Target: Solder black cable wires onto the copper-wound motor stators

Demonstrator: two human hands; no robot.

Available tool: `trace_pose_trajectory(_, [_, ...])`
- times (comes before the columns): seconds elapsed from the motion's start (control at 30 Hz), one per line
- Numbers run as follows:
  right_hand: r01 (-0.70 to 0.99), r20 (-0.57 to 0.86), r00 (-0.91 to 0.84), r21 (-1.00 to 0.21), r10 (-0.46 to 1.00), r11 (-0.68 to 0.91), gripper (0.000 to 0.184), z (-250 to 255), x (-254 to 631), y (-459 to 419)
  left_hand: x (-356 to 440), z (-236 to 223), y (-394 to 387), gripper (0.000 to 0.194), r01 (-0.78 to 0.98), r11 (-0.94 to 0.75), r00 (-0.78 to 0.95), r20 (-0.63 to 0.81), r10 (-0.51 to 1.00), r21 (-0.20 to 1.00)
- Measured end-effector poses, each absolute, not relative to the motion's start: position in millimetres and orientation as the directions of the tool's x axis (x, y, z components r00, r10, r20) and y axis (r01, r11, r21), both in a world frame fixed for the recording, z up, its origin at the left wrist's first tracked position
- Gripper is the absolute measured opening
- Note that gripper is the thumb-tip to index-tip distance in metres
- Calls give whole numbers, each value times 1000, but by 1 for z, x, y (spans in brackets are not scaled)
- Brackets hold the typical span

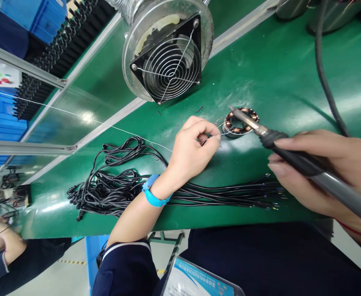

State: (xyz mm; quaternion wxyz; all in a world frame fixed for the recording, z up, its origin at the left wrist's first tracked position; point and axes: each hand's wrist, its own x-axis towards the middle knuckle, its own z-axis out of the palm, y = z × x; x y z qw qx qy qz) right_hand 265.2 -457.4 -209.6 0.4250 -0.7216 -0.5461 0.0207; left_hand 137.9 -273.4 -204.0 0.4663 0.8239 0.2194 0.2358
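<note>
My left hand (194, 146) is closed in a pinch on a thin solder wire (75, 114) that stretches away to the left. Its tip points at a small round motor stator (240, 121) with copper coils, lying on the green bench (260, 74). My right hand (318, 168) is wrapped round the handle of a soldering iron (291, 154). The iron's metal tip rests over the stator's left edge. A blue wrist strap sits on my left wrist.
A bundle of black cables (121, 185) lies on the bench under my left forearm. A round fume-extraction fan (168, 53) stands behind the stator. A dark cord (325, 74) runs at the right. Another person's hand (0, 240) shows at the lower left.
</note>
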Motion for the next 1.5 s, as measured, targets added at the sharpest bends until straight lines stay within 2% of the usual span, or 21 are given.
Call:
trace_pose_trajectory(0.1, [848,510,317,-529,800,1,26,-205,269,-446,138,-203,-273,15,143,-475,797,184,576,869])
trace_pose_trajectory(0.17, [838,464,342,-544,817,-42,33,-199,272,-438,138,-203,-273,15,143,-475,798,183,575,868])
trace_pose_trajectory(0.27, [817,389,372,-569,843,-97,34,-192,280,-428,138,-201,-273,15,164,-473,797,167,580,866])
trace_pose_trajectory(0.4, [859,402,221,-511,889,17,42,-193,290,-413,139,-199,-273,16,192,-471,803,137,579,861])
trace_pose_trajectory(0.47, [853,429,183,-517,884,74,41,-198,291,-406,139,-199,-273,15,198,-467,806,128,577,862])
trace_pose_trajectory(0.6, [848,446,194,-524,874,79,36,-210,289,-398,139,-199,-273,14,179,-463,812,136,568,868])
trace_pose_trajectory(0.73, [812,479,190,-568,857,138,41,-218,289,-398,139,-198,-273,13,194,-463,816,120,565,865])
trace_pose_trajectory(0.83, [798,457,211,-591,864,118,42,-220,289,-398,138,-197,-274,14,215,-455,813,100,574,864])
trace_pose_trajectory(0.93, [811,435,248,-583,866,60,43,-219,286,-397,138,-197,-273,16,242,-308,785,0,620,920])
trace_pose_trajectory(1.0, [803,428,270,-595,862,44,45,-219,285,-397,137,-195,-270,22,292,-87,761,-176,625,952])
trace_pose_trajectory(1.07, [811,456,249,-581,854,74,49,-221,287,-396,137,-190,-266,18,373,132,762,-385,520,918])
trace_pose_trajectory(1.13, [835,493,198,-538,847,117,51,-226,291,-394,137,-184,-262,15,442,269,762,-516,391,856])
trace_pose_trajectory(1.2, [852,513,144,-499,846,157,51,-231,296,-391,138,-178,-260,17,451,351,740,-564,366,821])
trace_pose_trajectory(1.3, [850,508,110,-494,854,185,49,-237,299,-389,140,-176,-258,17,411,424,677,-582,451,807])
trace_pose_trajectory(1.5, [852,549,73,-469,833,235,46,-232,294,-392,142,-183,-259,20,424,400,655,-581,483,812])
